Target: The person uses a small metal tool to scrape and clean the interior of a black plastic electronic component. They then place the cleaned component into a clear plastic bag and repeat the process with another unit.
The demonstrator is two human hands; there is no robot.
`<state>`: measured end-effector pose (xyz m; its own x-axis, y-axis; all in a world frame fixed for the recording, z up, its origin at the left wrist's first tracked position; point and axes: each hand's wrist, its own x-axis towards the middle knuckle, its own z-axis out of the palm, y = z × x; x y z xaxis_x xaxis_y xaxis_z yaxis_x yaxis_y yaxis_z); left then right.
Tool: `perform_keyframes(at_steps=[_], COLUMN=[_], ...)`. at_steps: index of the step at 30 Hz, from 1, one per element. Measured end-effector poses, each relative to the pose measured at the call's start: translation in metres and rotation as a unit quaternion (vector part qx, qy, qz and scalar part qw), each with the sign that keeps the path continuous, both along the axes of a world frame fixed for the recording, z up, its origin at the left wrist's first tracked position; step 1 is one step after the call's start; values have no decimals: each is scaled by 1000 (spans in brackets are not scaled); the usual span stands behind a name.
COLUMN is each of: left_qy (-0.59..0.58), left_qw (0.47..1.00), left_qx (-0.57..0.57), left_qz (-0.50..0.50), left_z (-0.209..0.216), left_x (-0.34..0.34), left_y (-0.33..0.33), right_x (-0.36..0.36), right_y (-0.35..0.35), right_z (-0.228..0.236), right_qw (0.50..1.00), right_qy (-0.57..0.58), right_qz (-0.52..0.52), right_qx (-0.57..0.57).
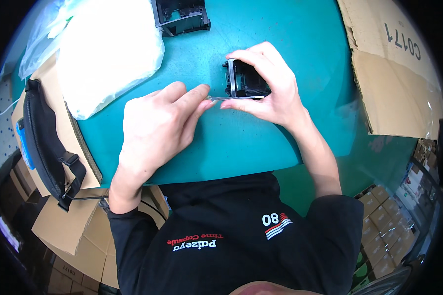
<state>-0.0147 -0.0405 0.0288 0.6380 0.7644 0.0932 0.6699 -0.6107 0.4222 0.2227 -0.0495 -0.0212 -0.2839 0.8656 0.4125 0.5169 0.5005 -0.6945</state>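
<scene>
My right hand (275, 86) grips a black plastic housing (246, 81), box-shaped and open, with the fingers over its top and the thumb along its lower edge. The housing is held over the green table, its frame side facing left. My left hand (165, 115) is closed in a pinch at the housing's lower left corner. Between its thumb and forefinger shows a thin, pale, shiny strip (216, 99) that reaches to the housing's edge; its exact kind is too small to tell. A second black plastic housing (182, 22) sits at the table's far edge.
A white plastic bag (110, 54) covers the table's far left. Beside it a black strap pouch (47, 142) lies on cardboard. An open cardboard box (394, 93) stands at the right. The green table (221, 152) ends just in front of my body; more cartons (384, 231) are stacked lower right.
</scene>
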Motion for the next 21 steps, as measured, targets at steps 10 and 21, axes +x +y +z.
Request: perform_keyframes(at_steps=[10,21], left_qy=[1,-6], left_qw=[1000,1000], left_qx=[12,7], left_qz=[-7,-7], left_z=[0,2], left_x=[6,5], left_y=[8,2], right_x=[1,1], right_y=[1,1], right_z=[0,0], right_qw=[1000,1000], right_qy=[-2,3], right_qz=[2,4], right_qx=[-5,4])
